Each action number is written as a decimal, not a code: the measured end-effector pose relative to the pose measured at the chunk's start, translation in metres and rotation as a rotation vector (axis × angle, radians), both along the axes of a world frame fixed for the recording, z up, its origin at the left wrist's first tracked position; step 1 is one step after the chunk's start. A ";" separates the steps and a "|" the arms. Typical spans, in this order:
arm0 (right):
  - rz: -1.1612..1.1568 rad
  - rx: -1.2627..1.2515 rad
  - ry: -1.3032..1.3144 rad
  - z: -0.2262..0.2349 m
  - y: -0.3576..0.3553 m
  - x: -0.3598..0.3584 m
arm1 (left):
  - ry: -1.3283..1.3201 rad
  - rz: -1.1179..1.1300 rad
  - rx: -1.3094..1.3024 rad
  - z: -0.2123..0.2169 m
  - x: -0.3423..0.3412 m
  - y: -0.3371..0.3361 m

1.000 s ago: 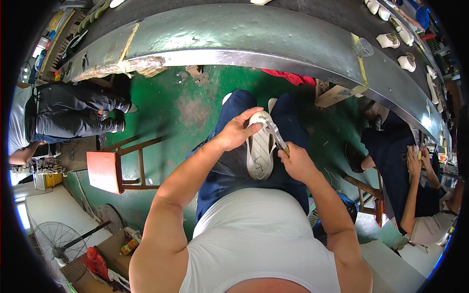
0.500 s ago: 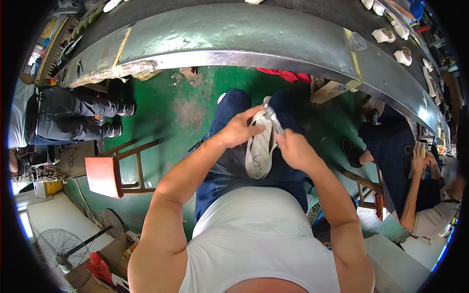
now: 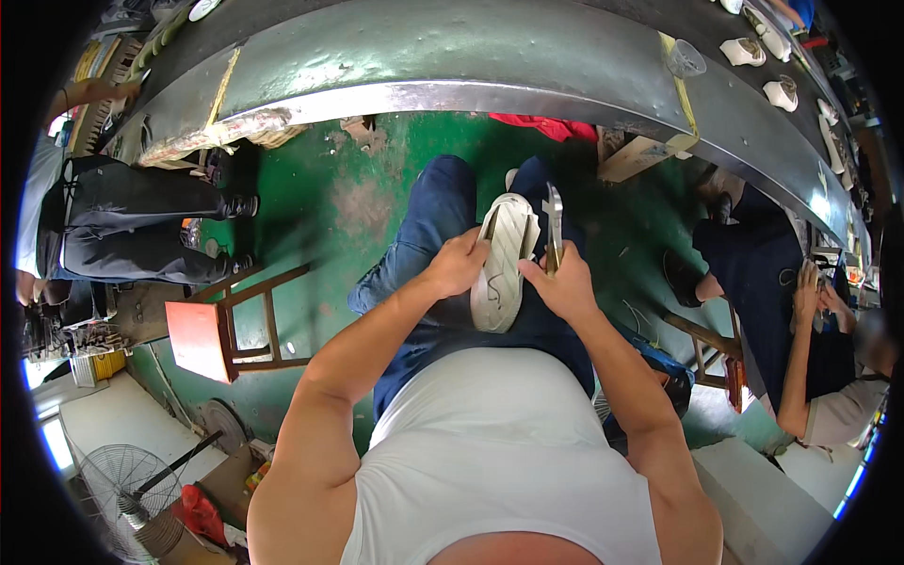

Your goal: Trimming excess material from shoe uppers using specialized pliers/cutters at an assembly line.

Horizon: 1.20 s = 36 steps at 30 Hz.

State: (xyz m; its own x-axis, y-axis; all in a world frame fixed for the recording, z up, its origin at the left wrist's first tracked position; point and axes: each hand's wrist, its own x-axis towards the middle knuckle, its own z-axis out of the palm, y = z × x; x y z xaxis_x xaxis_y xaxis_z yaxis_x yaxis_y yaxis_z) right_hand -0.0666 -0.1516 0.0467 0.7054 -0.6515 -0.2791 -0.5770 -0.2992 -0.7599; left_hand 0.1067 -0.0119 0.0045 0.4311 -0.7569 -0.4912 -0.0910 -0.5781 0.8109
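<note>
A white shoe [image 3: 502, 264] lies sole-up on my lap, over my blue jeans. My left hand [image 3: 457, 264] grips its left edge near the middle. My right hand [image 3: 562, 282] holds metal pliers [image 3: 554, 224] upright, jaws pointing away from me, just right of the shoe's toe end. The thumb of that hand rests against the shoe's right side. A loose dark thread mark shows on the sole.
A long grey conveyor table [image 3: 490, 56] curves across the top, carrying white shoes [image 3: 744, 49] at the far right. A red stool [image 3: 221, 330] stands to my left. One person [image 3: 122, 226] sits at left, another [image 3: 810, 339] at right. A fan [image 3: 127, 480] sits at lower left.
The shoe has been turned so its sole faces up along my lap. My right hand has shifted from the shoe's top to its right side, with the pliers now standing upright.
</note>
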 end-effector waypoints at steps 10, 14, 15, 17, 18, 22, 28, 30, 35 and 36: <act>0.097 -0.002 0.223 -0.008 -0.009 -0.014 | 0.856 0.030 -0.046 0.055 -0.003 0.004; 0.185 0.072 0.196 0.018 -0.023 -0.039 | 0.697 0.008 -0.301 0.015 -0.030 0.019; 0.185 0.076 0.200 0.029 -0.027 -0.046 | 0.701 0.010 -0.297 0.013 -0.039 0.023; 0.495 0.068 0.235 0.045 -0.032 -0.055 | 0.404 0.031 -0.268 0.012 -0.052 0.027; 0.491 0.070 0.237 0.043 -0.031 -0.057 | 0.443 0.032 -0.231 0.017 -0.054 0.028; 0.687 -0.265 0.012 0.033 -0.026 -0.051 | 0.421 0.060 -0.304 0.008 -0.063 0.028; 0.847 -0.425 0.343 0.049 -0.022 -0.026 | 1.132 0.243 -0.474 0.019 -0.054 0.016; 0.837 -0.354 0.314 0.029 -0.010 -0.030 | 0.968 0.677 -0.307 -0.002 -0.067 0.003; 0.665 -0.290 0.195 0.024 0.000 -0.033 | 0.318 0.708 0.006 -0.029 -0.066 -0.004; 0.666 -0.306 0.162 0.024 -0.006 -0.034 | 0.124 0.598 -0.039 -0.031 -0.065 -0.003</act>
